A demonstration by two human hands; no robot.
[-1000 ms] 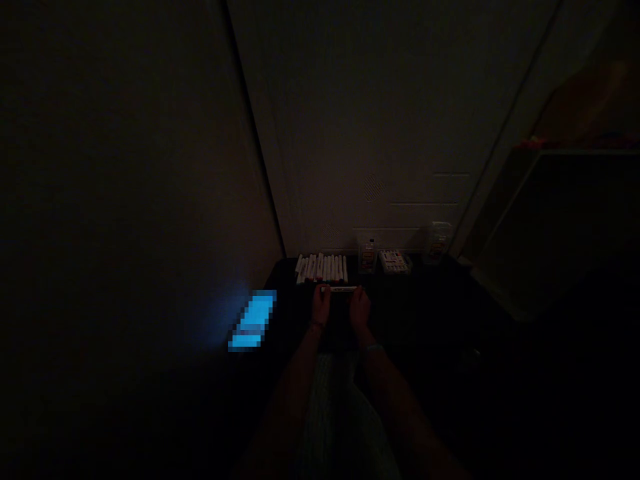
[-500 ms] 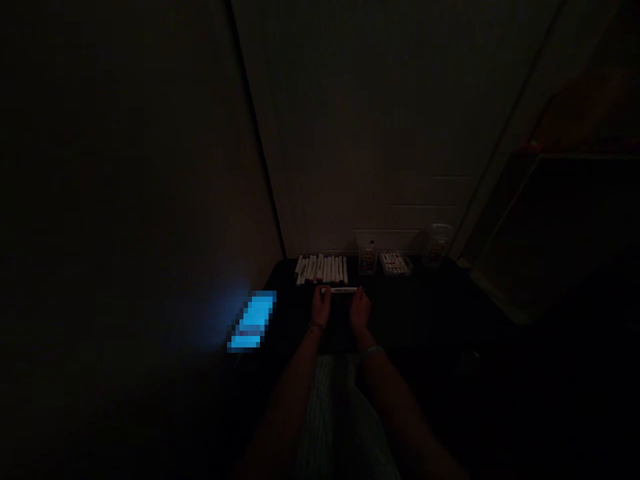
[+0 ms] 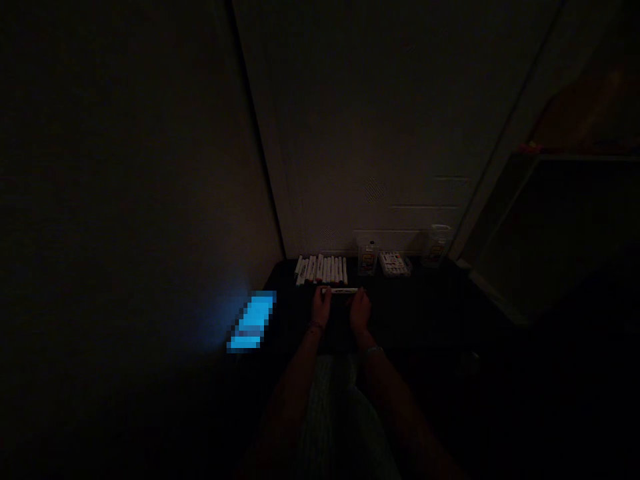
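Dim light leaves much of the scene dark. A white marker with dark print lies level between my hands, above the black table. My left hand pinches its left end, and my right hand grips the right end. Just beyond them, several white markers lie side by side in a row at the table's back. Right of that row stands a clear plastic container with a label. Beside it is a clear case holding small items I cannot make out.
Another clear container stands at the back right, against the pale wall. At the left, a bright blue, pixelated screen-like shape glows by the table edge. A dark framed surface rises on the right.
Almost nothing differs. Both hands keep the marker in the same place, and the printing on it looks slightly turned.
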